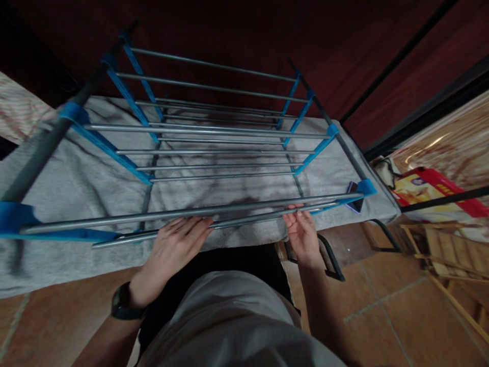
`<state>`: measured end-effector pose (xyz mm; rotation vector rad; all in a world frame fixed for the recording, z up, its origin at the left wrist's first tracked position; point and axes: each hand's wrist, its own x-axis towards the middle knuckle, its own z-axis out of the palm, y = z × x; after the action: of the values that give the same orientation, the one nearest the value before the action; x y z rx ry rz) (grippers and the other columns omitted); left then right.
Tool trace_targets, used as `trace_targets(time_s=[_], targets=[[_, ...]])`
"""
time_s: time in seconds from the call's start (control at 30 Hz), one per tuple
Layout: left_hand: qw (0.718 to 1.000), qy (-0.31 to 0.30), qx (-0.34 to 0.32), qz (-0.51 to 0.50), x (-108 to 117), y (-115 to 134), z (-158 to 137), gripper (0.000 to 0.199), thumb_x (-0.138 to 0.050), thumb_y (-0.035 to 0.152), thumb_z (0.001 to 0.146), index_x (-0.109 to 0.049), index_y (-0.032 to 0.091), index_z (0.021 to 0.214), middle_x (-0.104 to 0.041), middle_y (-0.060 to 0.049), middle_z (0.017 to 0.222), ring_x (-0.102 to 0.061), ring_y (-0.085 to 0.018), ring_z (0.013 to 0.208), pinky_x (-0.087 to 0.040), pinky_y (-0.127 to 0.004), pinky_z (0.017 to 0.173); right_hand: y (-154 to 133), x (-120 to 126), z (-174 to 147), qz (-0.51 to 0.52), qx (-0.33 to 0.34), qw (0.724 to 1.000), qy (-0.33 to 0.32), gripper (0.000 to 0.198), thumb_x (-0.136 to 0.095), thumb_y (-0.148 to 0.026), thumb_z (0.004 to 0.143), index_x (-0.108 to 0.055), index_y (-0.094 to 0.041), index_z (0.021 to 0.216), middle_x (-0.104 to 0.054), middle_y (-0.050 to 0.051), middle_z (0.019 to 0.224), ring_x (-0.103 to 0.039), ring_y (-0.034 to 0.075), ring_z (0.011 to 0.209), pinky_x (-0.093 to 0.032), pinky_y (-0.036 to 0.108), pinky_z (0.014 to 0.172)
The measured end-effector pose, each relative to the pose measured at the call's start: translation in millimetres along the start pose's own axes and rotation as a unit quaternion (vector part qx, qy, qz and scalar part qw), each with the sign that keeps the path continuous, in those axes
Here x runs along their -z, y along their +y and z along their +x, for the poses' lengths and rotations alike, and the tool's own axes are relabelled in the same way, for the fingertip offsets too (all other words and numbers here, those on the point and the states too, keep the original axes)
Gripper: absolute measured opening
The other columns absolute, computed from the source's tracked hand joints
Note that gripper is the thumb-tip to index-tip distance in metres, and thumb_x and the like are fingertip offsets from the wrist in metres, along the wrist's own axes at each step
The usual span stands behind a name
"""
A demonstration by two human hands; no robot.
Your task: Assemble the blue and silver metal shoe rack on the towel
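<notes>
A rack of grey metal tubes and blue plastic brackets (124, 165) lies in front of me. My left hand (179, 247), with a dark watch on the wrist, is wrapped over a loose-looking metal tube (252, 219) just below the rack's nearest crossbar (244, 206). Farther right, my right hand (301, 232) pinches the same tube from below, palm turned up. The tube's left end sticks out past the left blue bracket. Its right end runs close to the right bracket (324, 206), and I cannot tell whether it is seated there.
Grey fleece cloth (221, 188) covers the surface under the rack. A phone (356, 198) lies by the right blue joint. On the right are a red and yellow box (428, 186) and a wooden folding piece (451, 250). Tiled floor (374, 311) shows below.
</notes>
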<state>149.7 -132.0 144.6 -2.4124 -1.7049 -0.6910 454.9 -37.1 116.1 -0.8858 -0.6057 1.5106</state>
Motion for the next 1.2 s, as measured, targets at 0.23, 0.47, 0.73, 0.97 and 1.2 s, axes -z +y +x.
trace_targets(time_s=[0.23, 0.47, 0.73, 0.97, 1.2], targets=[[0.999, -0.018, -0.013, 0.026, 2.0, -0.9, 1.4, 0.025, -0.049, 0.029, 0.097, -0.064, 0.020, 0.114, -0.073, -0.006, 0.095, -0.068, -0.021, 0.084, -0.048, -0.033, 0.076, 21.3, -27.4, -16.7, -0.005, -0.051, 0.996, -0.080, 0.017, -0.075, -0.026, 0.079, -0.069, -0.026, 0.095, -0.072, -0.001, 0.098, -0.067, 0.012, 0.087, -0.056, 0.031, 0.086], [0.999, -0.012, -0.011, 0.036, 4.4, 1.8, 2.8, 0.023, -0.050, 0.027, 0.096, -0.065, 0.020, 0.112, -0.073, -0.005, 0.097, -0.067, -0.019, 0.080, -0.047, -0.033, 0.074, 34.5, -46.6, -26.5, -0.020, -0.099, 0.988, -0.118, 0.019, -0.078, -0.028, 0.077, -0.069, -0.024, 0.094, -0.072, 0.001, 0.100, -0.070, 0.015, 0.084, -0.058, 0.032, 0.082], [0.999, -0.021, 0.009, 0.037, 3.7, 8.6, 1.6, 0.021, -0.048, 0.025, 0.097, -0.064, 0.020, 0.109, -0.071, -0.005, 0.093, -0.064, -0.018, 0.079, -0.045, -0.033, 0.074, 40.3, -44.7, -25.6, -0.033, -0.086, 0.990, -0.105, 0.019, -0.079, -0.025, 0.076, -0.071, -0.023, 0.093, -0.073, 0.001, 0.096, -0.070, 0.015, 0.082, -0.059, 0.032, 0.079], [0.999, -0.041, 0.014, 0.022, 6.8, 12.1, -0.2, 0.024, -0.045, 0.022, 0.098, -0.061, 0.018, 0.115, -0.070, -0.006, 0.099, -0.063, -0.019, 0.090, -0.044, -0.035, 0.081, 39.3, -45.2, -26.8, -0.047, -0.075, 0.991, -0.100, 0.019, -0.080, -0.026, 0.076, -0.072, -0.022, 0.092, -0.074, 0.002, 0.094, -0.071, 0.015, 0.081, -0.058, 0.030, 0.079], [0.999, -0.023, 0.025, 0.015, 7.1, 10.8, -6.2, 0.031, -0.047, 0.015, 0.095, -0.060, 0.020, 0.122, -0.069, -0.008, 0.105, -0.063, -0.021, 0.097, -0.043, -0.037, 0.086, 37.3, -46.2, -26.9, -0.056, -0.065, 0.991, -0.103, 0.018, -0.080, -0.027, 0.076, -0.072, -0.022, 0.091, -0.074, 0.002, 0.093, -0.071, 0.016, 0.081, -0.059, 0.030, 0.078]])
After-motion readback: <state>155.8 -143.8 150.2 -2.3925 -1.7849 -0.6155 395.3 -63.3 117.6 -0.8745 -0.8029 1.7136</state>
